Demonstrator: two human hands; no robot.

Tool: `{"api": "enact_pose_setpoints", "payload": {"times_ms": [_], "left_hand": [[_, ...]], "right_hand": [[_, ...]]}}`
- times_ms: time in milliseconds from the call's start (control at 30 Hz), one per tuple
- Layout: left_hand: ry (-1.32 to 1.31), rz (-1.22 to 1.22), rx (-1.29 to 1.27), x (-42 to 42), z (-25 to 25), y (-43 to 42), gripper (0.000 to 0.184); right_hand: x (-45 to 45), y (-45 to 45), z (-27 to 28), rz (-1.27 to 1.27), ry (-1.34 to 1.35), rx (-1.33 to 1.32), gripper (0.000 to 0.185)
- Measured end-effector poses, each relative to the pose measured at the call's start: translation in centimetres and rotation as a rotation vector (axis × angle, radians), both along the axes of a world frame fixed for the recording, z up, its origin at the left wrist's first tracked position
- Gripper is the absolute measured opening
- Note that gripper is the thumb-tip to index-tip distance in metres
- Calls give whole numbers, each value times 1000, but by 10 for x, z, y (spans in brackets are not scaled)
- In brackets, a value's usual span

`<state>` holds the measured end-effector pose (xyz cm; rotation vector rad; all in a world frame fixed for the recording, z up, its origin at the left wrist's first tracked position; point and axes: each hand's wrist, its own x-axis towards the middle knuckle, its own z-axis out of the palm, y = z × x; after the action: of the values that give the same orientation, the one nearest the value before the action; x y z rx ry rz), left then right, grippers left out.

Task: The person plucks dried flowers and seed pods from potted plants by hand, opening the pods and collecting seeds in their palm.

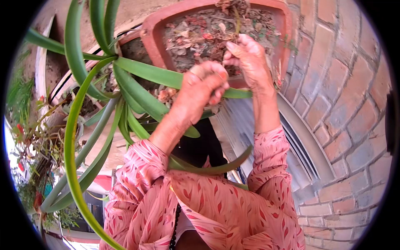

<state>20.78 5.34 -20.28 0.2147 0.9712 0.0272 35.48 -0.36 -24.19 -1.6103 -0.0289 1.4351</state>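
Note:
Over the near rim of a terracotta-coloured planter (156, 37), my two hands are close together. My right hand (250, 62) has its thumb and fingers pinched at a dry brown plant stem (217, 51) above the soil. Just to its left, my left hand (198, 89) is closed, its fingers curled inward; whatever lies in them is too small to make out. Dry leaves and a few red petals (208, 36) cover the soil. A thin yellowish stalk (238, 21) rises near my right fingertips. One long green strap leaf (150, 74) passes behind my left hand.
A large strap-leaved plant (114, 58) spreads across the left, and some leaves arch close to my forearms. Brick wall or paving (346, 96) fills the right side. A grey ribbed metal surface (246, 121) lies below the planter. Red-flowered plants (25, 141) stand far left.

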Motion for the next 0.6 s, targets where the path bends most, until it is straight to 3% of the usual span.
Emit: {"api": "enact_pose_setpoints", "payload": {"times_ms": [100, 200, 300, 433, 467, 567, 600], "left_hand": [[-63, -89, 46, -12, 17, -6, 10], [-105, -186, 94, -19, 29, -9, 12], [-162, -253, 113, -25, 41, -8, 14], [-223, -280, 126, -36, 49, -9, 12], [-211, -300, 161, -39, 50, -11, 12], [-127, -311, 148, -50, 49, -11, 12], [-93, -307, 126, -54, 47, -10, 12]], "right_hand": [[-2, 8, 9, 28, -174, 9, 28], [-6, 13, 27, 230, -449, -112, 31], [-19, 4, 31, 474, -954, 35, 33], [-34, -6, 49, 607, -863, 60, 26], [-36, -5, 56, 533, -854, 77, 20], [-24, 0, 71, 421, -1299, 202, 14], [-24, 0, 76, 295, -1264, 200, 13]]}}
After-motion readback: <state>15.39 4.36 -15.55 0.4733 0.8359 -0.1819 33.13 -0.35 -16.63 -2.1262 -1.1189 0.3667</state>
